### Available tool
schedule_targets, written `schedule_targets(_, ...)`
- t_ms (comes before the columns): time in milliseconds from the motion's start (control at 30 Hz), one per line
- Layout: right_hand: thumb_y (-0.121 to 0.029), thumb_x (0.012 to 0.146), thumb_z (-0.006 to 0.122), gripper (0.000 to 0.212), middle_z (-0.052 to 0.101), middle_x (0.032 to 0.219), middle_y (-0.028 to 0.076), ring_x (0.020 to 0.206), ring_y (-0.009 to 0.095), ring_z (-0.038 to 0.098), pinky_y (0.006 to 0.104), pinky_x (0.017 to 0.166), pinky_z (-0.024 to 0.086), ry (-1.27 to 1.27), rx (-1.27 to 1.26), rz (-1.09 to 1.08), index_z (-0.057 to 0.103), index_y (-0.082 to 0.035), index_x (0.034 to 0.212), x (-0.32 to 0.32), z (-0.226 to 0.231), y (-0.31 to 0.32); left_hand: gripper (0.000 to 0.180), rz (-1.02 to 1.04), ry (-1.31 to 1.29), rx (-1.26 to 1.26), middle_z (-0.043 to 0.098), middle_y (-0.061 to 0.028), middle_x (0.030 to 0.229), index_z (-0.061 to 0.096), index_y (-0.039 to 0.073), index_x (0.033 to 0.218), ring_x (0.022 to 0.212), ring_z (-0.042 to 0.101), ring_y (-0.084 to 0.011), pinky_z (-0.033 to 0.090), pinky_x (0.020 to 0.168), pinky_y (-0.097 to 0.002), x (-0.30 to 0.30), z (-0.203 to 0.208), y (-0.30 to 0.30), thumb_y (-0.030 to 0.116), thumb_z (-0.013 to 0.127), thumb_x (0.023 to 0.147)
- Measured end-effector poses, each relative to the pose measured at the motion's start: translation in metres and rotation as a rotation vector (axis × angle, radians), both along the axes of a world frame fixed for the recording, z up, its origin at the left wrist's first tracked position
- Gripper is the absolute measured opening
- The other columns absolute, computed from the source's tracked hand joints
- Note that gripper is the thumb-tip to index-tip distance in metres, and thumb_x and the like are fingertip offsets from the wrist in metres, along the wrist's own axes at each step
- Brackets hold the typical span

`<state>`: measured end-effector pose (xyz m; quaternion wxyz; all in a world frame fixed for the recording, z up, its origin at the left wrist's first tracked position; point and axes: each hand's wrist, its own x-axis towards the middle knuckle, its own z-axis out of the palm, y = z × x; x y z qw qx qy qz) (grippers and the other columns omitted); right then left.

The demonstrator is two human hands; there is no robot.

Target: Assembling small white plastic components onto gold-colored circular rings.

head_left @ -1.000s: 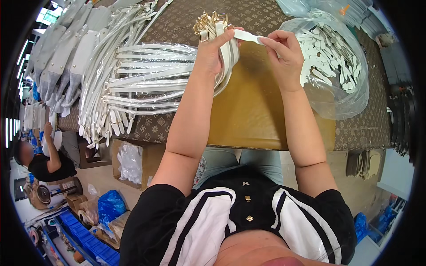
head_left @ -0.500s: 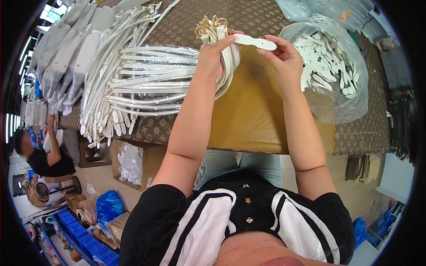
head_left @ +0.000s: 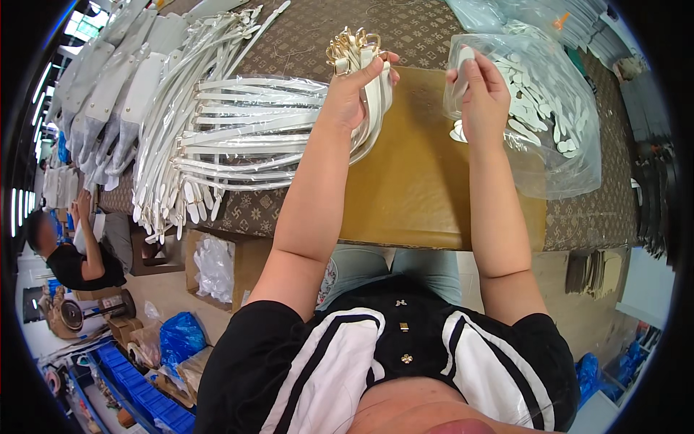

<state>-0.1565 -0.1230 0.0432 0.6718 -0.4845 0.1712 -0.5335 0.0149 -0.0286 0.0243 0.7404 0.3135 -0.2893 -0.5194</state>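
My left hand [head_left: 354,90] is wrapped round a bundle of white straps [head_left: 375,108] with gold buckles [head_left: 353,47] standing up above the thumb. Their lengths bend down and away to the left. In my right hand [head_left: 483,94] is a small white strap tab [head_left: 464,66] with rounded ends, pinched between thumb and fingers. That hand is over the near-left edge of a clear plastic bag [head_left: 578,170], which lies open with many similar white tabs [head_left: 531,94] inside. The fingertips behind the tab are partly hidden.
A tan mat [head_left: 405,195] covers part of the patterned tabletop [head_left: 589,224]. Plastic-wrapped white straps [head_left: 246,134] are heaped on the left, beside pale grey pieces [head_left: 108,101]. A cardboard box [head_left: 249,267] stands below the table; another person [head_left: 87,253] sits at far left.
My right hand has moved right, away from the strap bundle to the bag, with the white tab in its fingers. The left hand no longer touches that tab and keeps its hold on the straps.
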Motion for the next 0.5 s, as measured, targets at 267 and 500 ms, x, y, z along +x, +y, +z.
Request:
schedule_targets(267, -0.002, 0.086, 0.053, 0.035, 0.058, 0.087, 0.006, 0.076, 0.016, 0.063, 0.0242, 0.066, 0.049, 0.222, -0.021, 0.225, 0.051, -0.001, 0.121, 0.007, -0.004, 0.013, 0.036, -0.007, 0.004, -0.025, 0.061, -0.0133, 0.088, 0.053, -0.006, 0.109, 0.081, 0.06, -0.02, 0.05, 0.071, -0.029, 0.001, -0.005, -0.002, 0.021, 0.06, 0.086)
schedule_targets(500, 0.0, 0.085, 0.054, 0.039, 0.057, 0.094, 0.005, 0.08, 0.018, 0.061, 0.0262, 0.071, 0.049, 0.226, 0.036, 0.307, 0.048, 0.0, 0.124, 0.007, -0.002, 0.015, 0.033, 0.044, -0.026, -0.007, 0.062, -0.0151, 0.098, 0.053, -0.004, 0.11, 0.085, 0.062, -0.0206, 0.051, 0.073, -0.0304, -0.003, -0.001, 0.0, 0.017, 0.061, 0.085)
